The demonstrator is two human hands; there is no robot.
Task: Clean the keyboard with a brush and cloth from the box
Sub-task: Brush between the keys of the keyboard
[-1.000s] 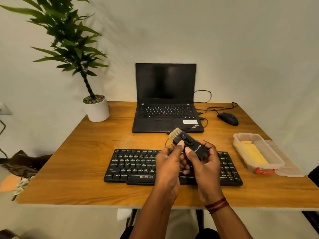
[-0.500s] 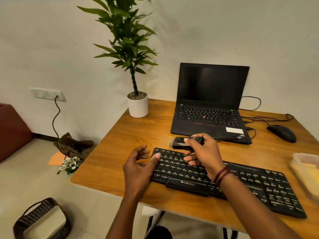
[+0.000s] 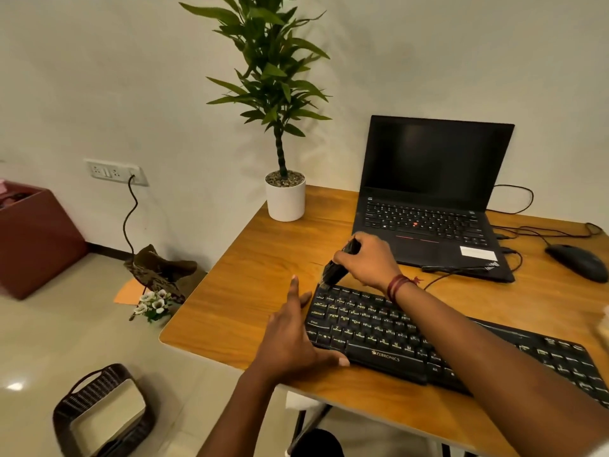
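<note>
1. Now we hold the brush in our right hand, with the fingers and thumb curled round its dark body so that only its two ends show.
2. Its long axis is tilted. The bristle end points down and to the left, and the butt end points up and away toward the laptop.
3. The bristles touch the far-left corner of the keyboard, at the top row of keys.
4. The keyboard lies flat by the near edge of the table, with its long axis running along that edge. Its left end sits in from the table's left edge, and its right end leaves the view at the lower right. The branded front lip faces us.
5. Our left hand lies palm down at the keyboard's left end, fingers straight and spread, gripping nothing. The thumb lies against the keyboard's near edge and the fingers point toward the far edge of the table. We cannot tell whether those fingers touch the keyboard's side.
6. Red threads circle our right wrist, which crosses above the keys.
7. The laptop stands open with a dark screen beyond the keyboard, toward the far edge. A mouse sits to its right, with cables trailing between them.
8. A white pot holding a tall leafy plant stands at the far-left corner.
9. On the floor to the left, off the table, sits a dark woven basket.
</note>
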